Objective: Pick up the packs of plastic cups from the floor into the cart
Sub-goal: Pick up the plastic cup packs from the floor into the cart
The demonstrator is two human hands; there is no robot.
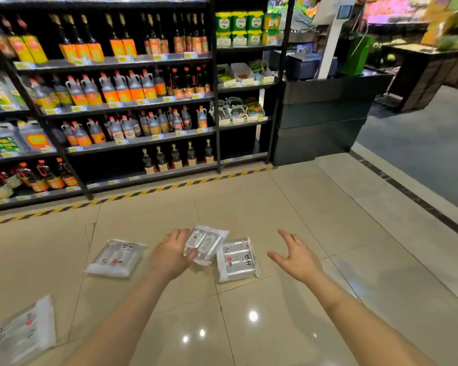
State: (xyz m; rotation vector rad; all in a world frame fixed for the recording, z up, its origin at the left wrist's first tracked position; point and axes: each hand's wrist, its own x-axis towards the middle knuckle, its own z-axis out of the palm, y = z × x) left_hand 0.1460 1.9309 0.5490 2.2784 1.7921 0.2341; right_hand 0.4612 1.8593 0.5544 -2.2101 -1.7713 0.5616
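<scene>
The left hand (171, 253) gripped a cup pack (205, 243) that overlapped a second pack (238, 258) on the tiled floor (288, 207). The right hand (296, 256) hovered open beside them. Two more packs (117, 257) (21, 330) lay left, below bottle shelves (140, 141)

Two bare forearms and hands, nothing worn

Both arms show bare from the lower edge of the view up to the fingertips: no sleeve, cuff or glove covers either one. The left hand (173, 256) and the right hand (296, 256) carry no ring that can be made out, and neither wrist bears a watch, strap or bracelet. The forearms are slim and smooth, with no marking, tattoo or bandage showing on the sides turned to the camera. The fingernails are too small and blurred to tell whether they are painted. No other part of the person, and no clothing, comes into view.
</scene>
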